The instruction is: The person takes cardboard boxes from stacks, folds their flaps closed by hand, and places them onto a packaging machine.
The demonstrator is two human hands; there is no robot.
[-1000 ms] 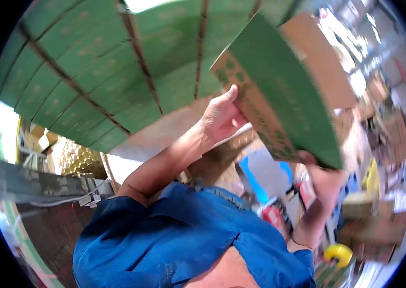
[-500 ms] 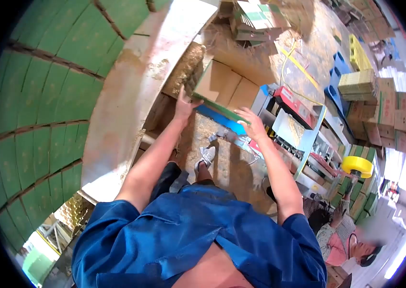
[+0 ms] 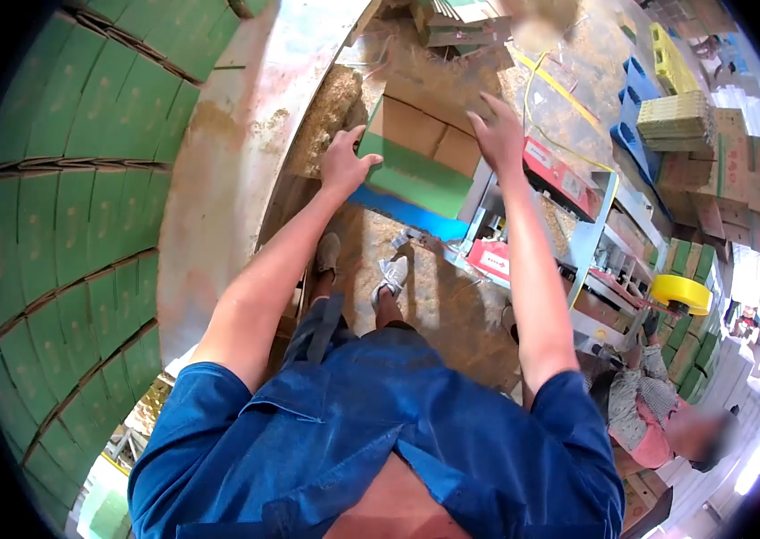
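Observation:
An open cardboard box [image 3: 420, 175], green outside and brown inside, rests on a blue surface [image 3: 407, 214] in front of me. My left hand [image 3: 344, 163] is at the box's left side, thumb stretched out toward the green front wall and fingers slightly bent. Whether it touches the cardboard I cannot tell. At the box's right back corner, my right hand [image 3: 498, 139] is raised with thumb and fingers apart, nothing held in it.
Stacked green cartons [image 3: 65, 242] line the left, beside a long pale board [image 3: 218, 162]. A red-and-white machine part [image 3: 560, 175] is right of the box, near a yellow wheel [image 3: 681, 294]. Another person [image 3: 645, 409] sits at lower right. Brown cartons [image 3: 726, 180] stand behind.
The box has tipped so its green front wall now faces me. My right hand has left the front edge and moved up to the right back corner; my left thumb has spread.

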